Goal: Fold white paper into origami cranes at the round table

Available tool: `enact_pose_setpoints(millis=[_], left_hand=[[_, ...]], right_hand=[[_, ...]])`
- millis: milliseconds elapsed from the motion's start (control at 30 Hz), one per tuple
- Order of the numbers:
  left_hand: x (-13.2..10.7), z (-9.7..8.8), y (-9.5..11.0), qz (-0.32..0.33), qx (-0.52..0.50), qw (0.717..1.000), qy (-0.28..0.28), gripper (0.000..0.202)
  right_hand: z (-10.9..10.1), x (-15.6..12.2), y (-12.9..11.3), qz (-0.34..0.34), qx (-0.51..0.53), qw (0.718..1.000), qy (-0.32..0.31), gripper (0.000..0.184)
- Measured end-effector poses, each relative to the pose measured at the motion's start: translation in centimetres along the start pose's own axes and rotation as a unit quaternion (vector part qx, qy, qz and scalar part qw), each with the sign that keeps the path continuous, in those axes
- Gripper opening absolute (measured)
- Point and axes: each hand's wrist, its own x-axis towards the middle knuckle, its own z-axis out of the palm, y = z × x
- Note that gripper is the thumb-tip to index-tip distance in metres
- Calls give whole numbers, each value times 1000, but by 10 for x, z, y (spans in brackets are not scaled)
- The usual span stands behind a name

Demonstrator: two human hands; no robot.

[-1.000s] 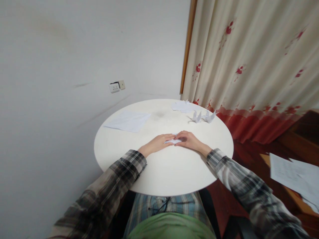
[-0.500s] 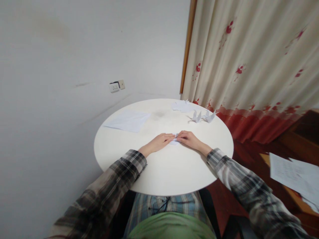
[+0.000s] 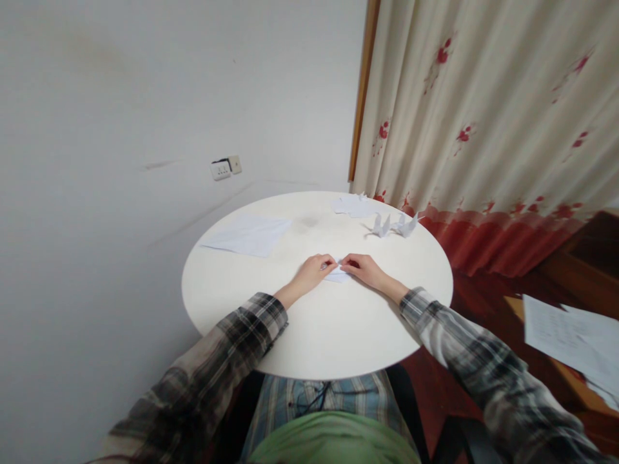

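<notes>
A small folded piece of white paper [image 3: 338,274] lies flat on the round white table [image 3: 319,335], between my two hands. My left hand [image 3: 314,270] has its fingers curled, the tips pinching the paper's left end. My right hand [image 3: 363,269] rests on the table with its fingers bent and pressed onto the paper's right end. Both sleeves are plaid. Most of the paper is hidden under my fingers.
A flat white sheet [image 3: 249,235] lies at the table's left back. Two folded paper cranes [image 3: 393,225] and more white paper [image 3: 355,205] sit at the back right near a flowered curtain [image 3: 483,129]. Loose papers [image 3: 570,341] lie on wooden furniture at the right.
My left hand's fingers have curled from lying flat into a pinch on the paper. Both hands shifted slightly away from me; the paper stays on the table.
</notes>
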Motion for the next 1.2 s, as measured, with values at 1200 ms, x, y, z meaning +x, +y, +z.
enact_pose_setpoints(millis=[1200], left_hand=[[-4, -7, 1, 168, 140, 974, -63, 28]], right_hand=[[-1, 7, -3, 62, -146, 987, -39, 6]])
